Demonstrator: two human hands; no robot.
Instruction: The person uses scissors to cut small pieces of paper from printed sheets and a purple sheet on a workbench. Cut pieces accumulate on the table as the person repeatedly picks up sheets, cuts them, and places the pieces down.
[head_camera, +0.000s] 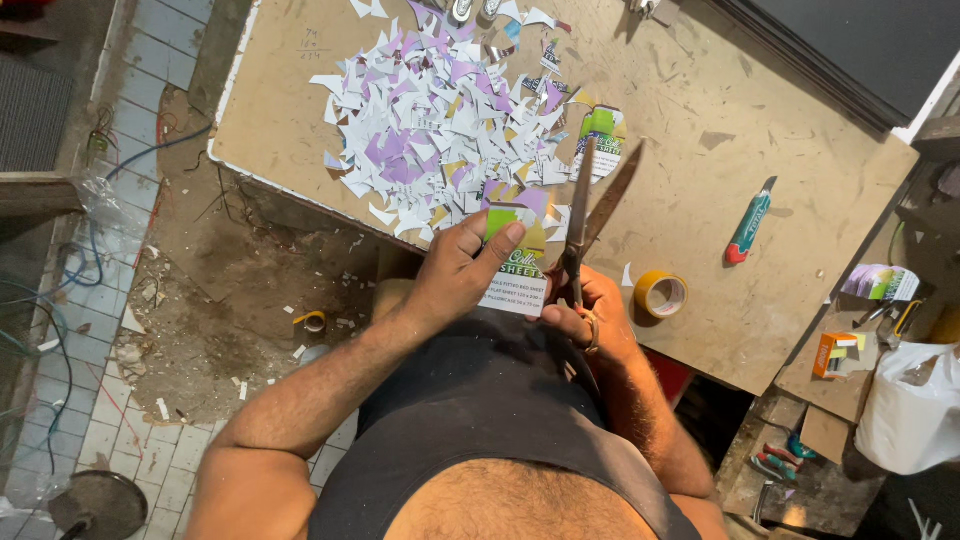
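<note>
A scuffed brown worktable (700, 200) fills the upper half of the view, set above a tiled floor (130, 420) strewn with dirt and wires at 9 o'clock. A heap of white and purple paper offcuts (430, 130) covers the table towards 11 o'clock. Near the table's front edge, just below centre, the left hand (455, 275) pinches a printed paper label (515, 265) in green, purple and white, thumb on top and fingers curled beneath it. At its 3 o'clock side the right hand (590, 320) is closed through the handles of a pair of large scissors (590, 210), whose blades stand spread apart and point towards 12 o'clock, right beside the label's edge. A roll of yellow tape (660, 293) lies near the right hand at 3 o'clock, and a green-and-red utility knife (750, 225) rests further out towards 2 o'clock. A small orange box (835, 353) sits at the far 3 o'clock side, next to a white plastic bag (915, 405)
</note>
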